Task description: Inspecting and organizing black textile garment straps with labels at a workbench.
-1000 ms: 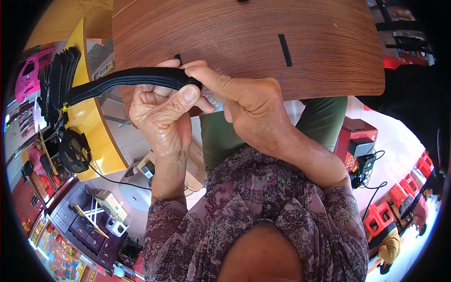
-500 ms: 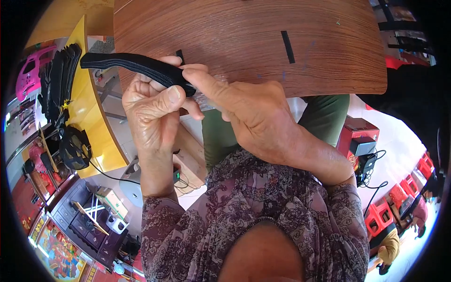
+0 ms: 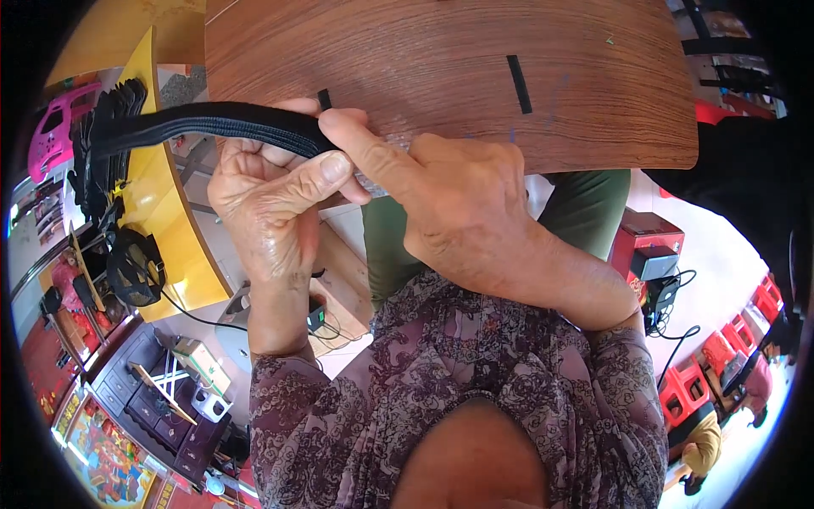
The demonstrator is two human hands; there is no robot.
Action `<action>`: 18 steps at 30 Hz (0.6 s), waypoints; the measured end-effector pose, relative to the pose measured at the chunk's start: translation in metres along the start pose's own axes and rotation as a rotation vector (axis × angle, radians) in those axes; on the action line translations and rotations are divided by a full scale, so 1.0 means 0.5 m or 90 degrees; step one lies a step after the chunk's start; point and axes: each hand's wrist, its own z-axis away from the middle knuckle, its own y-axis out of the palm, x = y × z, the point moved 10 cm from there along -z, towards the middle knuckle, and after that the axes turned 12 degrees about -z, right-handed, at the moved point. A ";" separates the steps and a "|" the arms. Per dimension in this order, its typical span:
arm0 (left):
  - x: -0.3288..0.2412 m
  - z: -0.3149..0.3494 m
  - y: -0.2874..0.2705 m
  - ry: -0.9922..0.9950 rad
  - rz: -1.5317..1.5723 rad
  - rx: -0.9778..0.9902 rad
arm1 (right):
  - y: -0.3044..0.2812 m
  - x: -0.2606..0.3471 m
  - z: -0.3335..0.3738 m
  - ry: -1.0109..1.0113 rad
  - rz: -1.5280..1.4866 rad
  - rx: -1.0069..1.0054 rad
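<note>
My left hand (image 3: 275, 208) is closed round a bundle of layered black fabric strips (image 3: 225, 121), thumb in front and fingers behind. The bundle's free end reaches left past the yellow board's edge. Over its right end lies the extended index finger of my right hand (image 3: 462, 191). The other right fingers curl under, partly hidden, round shiny clear plastic (image 3: 370, 185). That plastic shows between my hands beside the strips' end; how far it covers them cannot be made out.
A brown wood-grain table (image 3: 407, 76) lies ahead, with short black strips (image 3: 519, 85) on it. At left, a yellow board (image 3: 182, 246) carries more black strips (image 3: 106, 153) and a black mesh fan (image 3: 136, 265). A red box (image 3: 649, 233) stands at right, near red stools (image 3: 682, 394).
The bundle has shifted and its free end now extends farther left and slightly lower. My left thumb has slid right toward the right index finger, and my right hand has dipped slightly.
</note>
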 end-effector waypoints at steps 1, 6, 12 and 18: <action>-0.004 0.001 -0.002 0.024 -0.001 -0.020 | 0.000 0.001 0.000 -0.007 0.018 -0.013; 0.012 0.003 -0.003 0.074 0.059 -0.079 | 0.008 -0.021 -0.002 0.001 0.023 -0.056; 0.004 0.014 0.005 0.136 0.075 -0.157 | 0.004 -0.055 -0.001 0.044 -0.181 -0.117; 0.011 0.010 0.009 0.106 0.090 -0.086 | 0.002 -0.063 0.003 0.082 -0.293 -0.125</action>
